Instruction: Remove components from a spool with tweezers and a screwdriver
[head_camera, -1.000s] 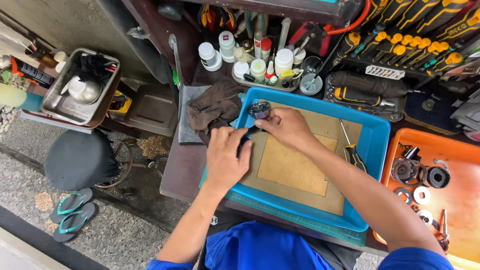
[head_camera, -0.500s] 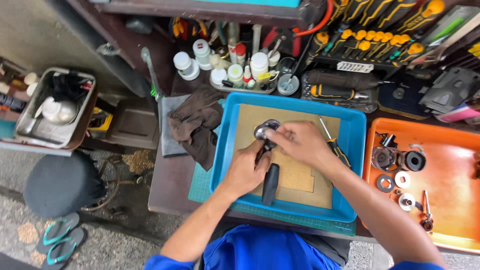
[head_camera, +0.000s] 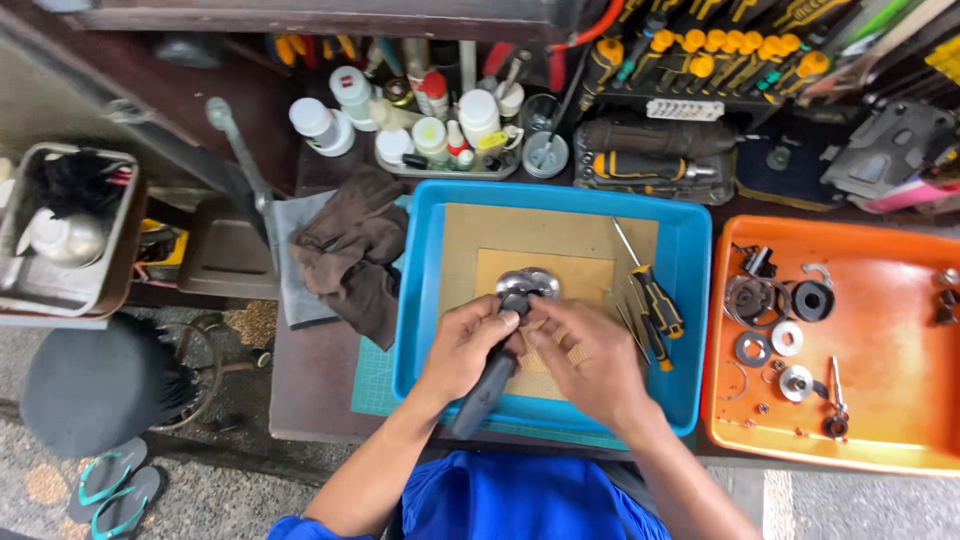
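Note:
Over the blue tray, both hands hold a small power tool with a dark grey handle and a round metal head. My left hand wraps the handle just below the head. My right hand grips the tool from the right, fingers against its neck. The tool's head rests above a brown cardboard sheet lining the tray. Two screwdrivers with black and yellow handles lie in the tray to the right of my right hand.
An orange tray at right holds several metal rings and small parts. A brown rag lies left of the blue tray. Bottles and jars and racked screwdrivers stand behind. A metal bin sits at far left.
The view has shifted so the trays sit further left and lower. Both hands and the tool have come closer to the tray's near side, the handle pointing toward me.

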